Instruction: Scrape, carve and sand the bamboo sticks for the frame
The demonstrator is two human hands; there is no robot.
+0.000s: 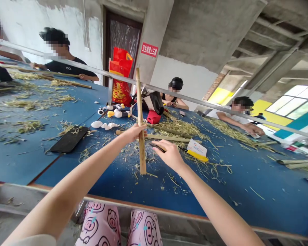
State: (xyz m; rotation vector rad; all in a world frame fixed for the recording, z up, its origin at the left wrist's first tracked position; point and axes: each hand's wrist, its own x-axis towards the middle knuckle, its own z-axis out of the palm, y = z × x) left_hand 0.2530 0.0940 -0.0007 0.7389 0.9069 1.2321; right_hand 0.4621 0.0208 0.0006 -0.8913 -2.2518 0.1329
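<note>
My left hand (133,133) is wrapped around a bamboo strip (142,157), holding it upright with its lower end close to the blue table (113,184). My right hand (169,153), just right of the strip, grips a dark-handled knife (157,147) that points toward the bamboo; its blade is hard to make out. Behind the hands, another bamboo strip (169,137) lies crosswise on the table. Pale shavings are scattered beneath and around both hands. Right of my right hand lie a white card (196,148) and a yellow tool (197,156).
A black phone (69,139) lies to the left. Toy figures (118,112), a red bag (120,78) and a dark bag (154,102) stand farther back. A metal rail (202,101) crosses above the table. Several people sit around it. Heaps of shavings (184,128) lie on the right.
</note>
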